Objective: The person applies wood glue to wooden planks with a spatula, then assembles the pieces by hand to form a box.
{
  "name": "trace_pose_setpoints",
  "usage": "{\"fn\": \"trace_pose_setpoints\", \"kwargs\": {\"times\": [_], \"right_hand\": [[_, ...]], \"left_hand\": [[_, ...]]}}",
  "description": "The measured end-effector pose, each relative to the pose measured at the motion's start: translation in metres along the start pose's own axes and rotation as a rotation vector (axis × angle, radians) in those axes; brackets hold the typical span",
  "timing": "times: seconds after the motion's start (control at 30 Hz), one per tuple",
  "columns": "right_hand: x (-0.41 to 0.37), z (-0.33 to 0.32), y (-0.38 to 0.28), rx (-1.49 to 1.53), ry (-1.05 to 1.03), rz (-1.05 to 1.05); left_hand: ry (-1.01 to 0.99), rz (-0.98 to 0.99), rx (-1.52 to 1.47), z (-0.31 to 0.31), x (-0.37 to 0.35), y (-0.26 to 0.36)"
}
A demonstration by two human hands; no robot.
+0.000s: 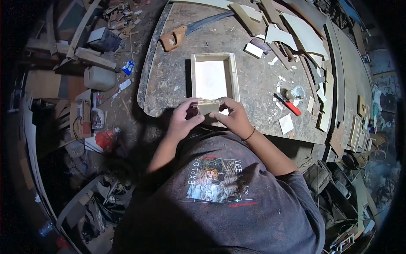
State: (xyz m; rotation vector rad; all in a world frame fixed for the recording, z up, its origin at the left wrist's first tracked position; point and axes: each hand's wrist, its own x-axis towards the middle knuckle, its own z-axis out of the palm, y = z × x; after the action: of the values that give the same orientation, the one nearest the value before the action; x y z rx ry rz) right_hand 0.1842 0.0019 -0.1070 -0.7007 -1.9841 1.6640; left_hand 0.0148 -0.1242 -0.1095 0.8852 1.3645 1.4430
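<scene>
A shallow rectangular wooden box frame (233,76) with a white bottom lies on the workbench (169,95). Just in front of its near end, a small wooden block or panel (209,108) is held between both hands. My left hand (185,118) grips its left side, thumb toward the near face. On the right side, my right hand (231,114) holds the same piece with thumb and fingers. The hands partly hide the near end of the box frame, and the underside of the small piece does not show.
A handsaw (172,39) lies at the bench's back left. To the right are a red-handled tool (292,106), a glass jar (296,92), a white square piece (286,124) and small scraps. Boards and offcuts (302,36) are piled at the back right.
</scene>
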Motion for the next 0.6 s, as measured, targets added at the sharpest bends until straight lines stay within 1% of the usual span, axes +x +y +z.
{"fn": "trace_pose_setpoints", "kwargs": {"times": [0.07, 0.1, 0.13, 0.2, 0.23, 0.27, 0.3, 0.33, 0.37, 0.4, 0.43, 0.47, 0.53, 0.57, 0.6], "right_hand": [[0.000, -0.002, 0.001, 0.095, 0.022, -0.042], [-0.002, -0.005, -0.008, 0.152, 0.022, 0.025], [-0.002, -0.011, -0.015, 0.217, 0.087, 0.034], [-0.005, -0.023, -0.027, 0.350, 0.216, 0.053], [-0.006, -0.040, -0.028, 0.294, 0.282, 0.036], [-0.010, -0.058, -0.019, 0.210, 0.379, -0.017], [-0.016, -0.080, -0.017, 0.060, 0.473, 0.002], [-0.022, -0.103, -0.010, -0.101, 0.583, -0.060], [-0.031, -0.126, -0.012, -0.313, 0.673, -0.033], [-0.041, -0.149, 0.004, -0.460, 0.757, -0.086], [-0.051, -0.165, -0.006, -0.635, 0.806, -0.044], [-0.063, -0.186, 0.001, -0.853, 0.791, -0.008], [-0.083, -0.217, 0.018, -1.031, 0.778, 0.068], [-0.091, -0.230, 0.025, -1.061, 0.777, 0.101], [-0.100, -0.241, 0.032, -1.090, 0.772, 0.139]], "left_hand": [[-0.020, 0.002, 0.007, 0.013, 0.009, 0.002], [-0.024, -0.094, 0.039, 0.013, 0.015, 0.002], [-0.026, -0.193, 0.071, 0.014, 0.023, 0.003], [0.030, -0.163, -0.189, 0.025, 0.038, 0.007], [0.082, -0.200, -0.372, 0.031, 0.047, 0.012], [0.118, -0.180, -0.440, 0.030, 0.055, 0.010], [0.145, -0.208, -0.499, 0.028, 0.061, 0.008], [0.174, -0.237, -0.557, 0.025, 0.067, 0.007], [0.168, -0.261, -0.592, 0.023, 0.070, 0.006], [0.164, -0.285, -0.627, 0.021, 0.073, 0.005], [0.162, -0.309, -0.662, 0.026, 0.075, 0.006], [0.197, -0.341, -0.654, 0.034, 0.075, 0.009], [0.265, -0.391, -0.637, 0.057, 0.076, 0.031], [0.271, -0.389, -0.561, 0.075, 0.076, 0.041], [0.251, -0.410, -0.545, 0.080, 0.075, 0.035]]}}
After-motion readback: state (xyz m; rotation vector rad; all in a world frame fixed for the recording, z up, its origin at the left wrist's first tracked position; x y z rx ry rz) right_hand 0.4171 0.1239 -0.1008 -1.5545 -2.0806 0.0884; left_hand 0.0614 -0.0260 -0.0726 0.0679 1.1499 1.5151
